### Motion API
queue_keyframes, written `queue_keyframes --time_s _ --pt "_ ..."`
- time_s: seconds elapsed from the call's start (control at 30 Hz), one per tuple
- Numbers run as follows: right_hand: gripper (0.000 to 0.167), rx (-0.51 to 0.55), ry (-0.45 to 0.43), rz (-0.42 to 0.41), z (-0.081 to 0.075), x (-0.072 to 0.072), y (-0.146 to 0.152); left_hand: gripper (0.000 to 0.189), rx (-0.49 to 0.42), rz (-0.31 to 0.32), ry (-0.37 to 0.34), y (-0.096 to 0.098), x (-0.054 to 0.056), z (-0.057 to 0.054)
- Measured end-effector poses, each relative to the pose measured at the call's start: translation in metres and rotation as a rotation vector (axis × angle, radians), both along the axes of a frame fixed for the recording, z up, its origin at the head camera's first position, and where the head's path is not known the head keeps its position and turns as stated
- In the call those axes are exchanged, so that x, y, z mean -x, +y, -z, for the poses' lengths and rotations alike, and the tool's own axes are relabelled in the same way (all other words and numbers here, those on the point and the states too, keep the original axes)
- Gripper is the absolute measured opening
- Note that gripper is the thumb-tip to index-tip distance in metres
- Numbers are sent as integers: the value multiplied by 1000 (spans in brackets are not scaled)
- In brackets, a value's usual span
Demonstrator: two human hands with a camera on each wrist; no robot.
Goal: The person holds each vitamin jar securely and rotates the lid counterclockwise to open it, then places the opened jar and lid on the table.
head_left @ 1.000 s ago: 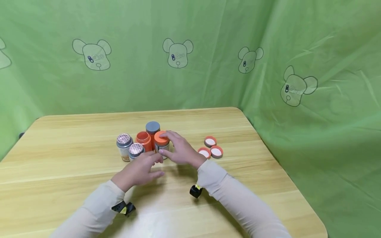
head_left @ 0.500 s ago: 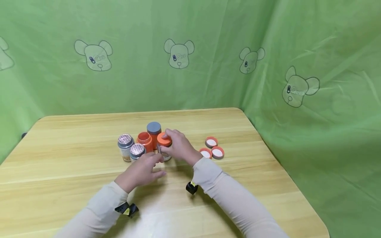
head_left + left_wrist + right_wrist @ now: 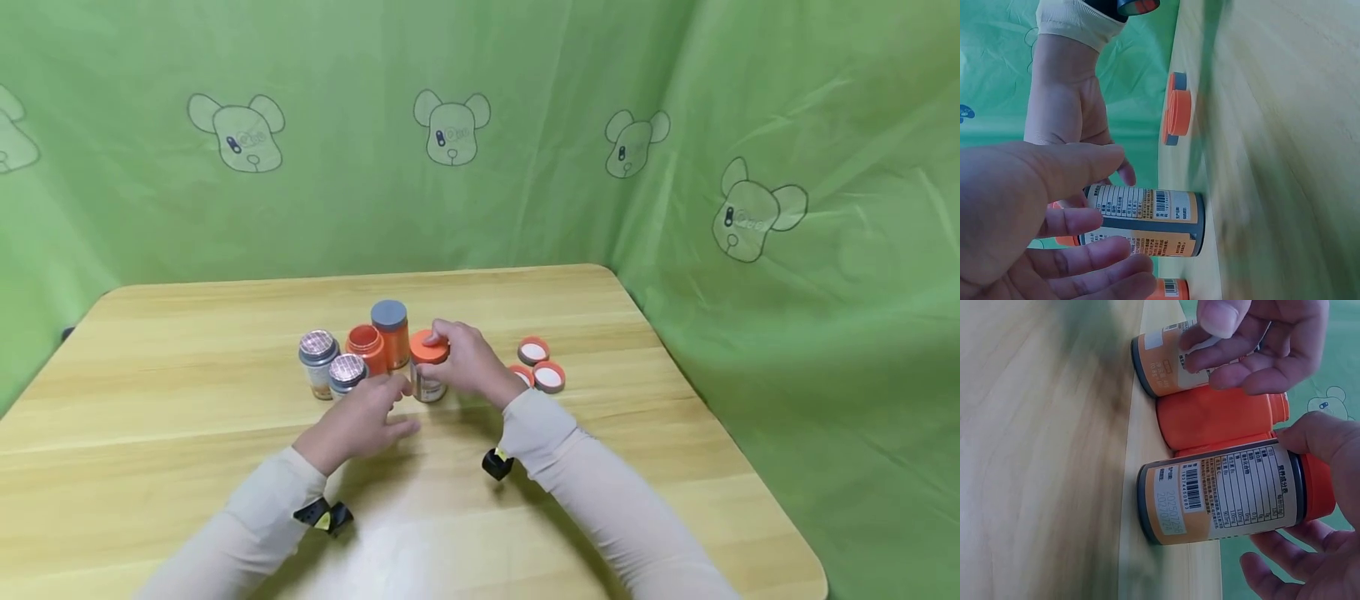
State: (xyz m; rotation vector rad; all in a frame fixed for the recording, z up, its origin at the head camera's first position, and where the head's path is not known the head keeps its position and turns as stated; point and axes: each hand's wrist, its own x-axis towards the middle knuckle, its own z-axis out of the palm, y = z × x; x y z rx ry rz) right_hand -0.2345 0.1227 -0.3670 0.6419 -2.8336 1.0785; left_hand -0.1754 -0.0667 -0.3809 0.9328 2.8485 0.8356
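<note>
My right hand [image 3: 471, 365] holds a grey-bodied jar [image 3: 1229, 494] by its orange lid [image 3: 429, 345], thumb and fingers about the lid and neck. The jar stands upright, its printed label showing in both wrist views. My left hand [image 3: 358, 422], fingers loosely bent and holding nothing, hovers in front of the group, partly covering a grey jar with a foil seal [image 3: 348, 368]. Left of that stands a second foil-sealed grey jar [image 3: 318, 360]. Behind are an uncapped orange jar [image 3: 367, 348] and an orange jar with a grey lid [image 3: 390, 327].
Several jars cluster near the middle of the wooden table [image 3: 187, 375]. To the right of my right hand lie three lids [image 3: 549, 379] with white liners facing up, one partly hidden by the hand. A green curtain [image 3: 525, 208] hangs behind and to the right.
My right hand has closed round the orange lid and shifted the jar right, opening a gap from the orange jars. My left hand has barely moved.
</note>
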Motion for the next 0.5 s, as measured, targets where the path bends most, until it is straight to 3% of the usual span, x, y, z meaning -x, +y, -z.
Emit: queue_keyframes --time_s 0.2,0.5 --pt "31 12 -27 16 4 -2 2 43 5 -5 -17 3 -2 1" --pt "30 -88 13 -4 0 -5 3 55 32 -23 -28 4 0 0"
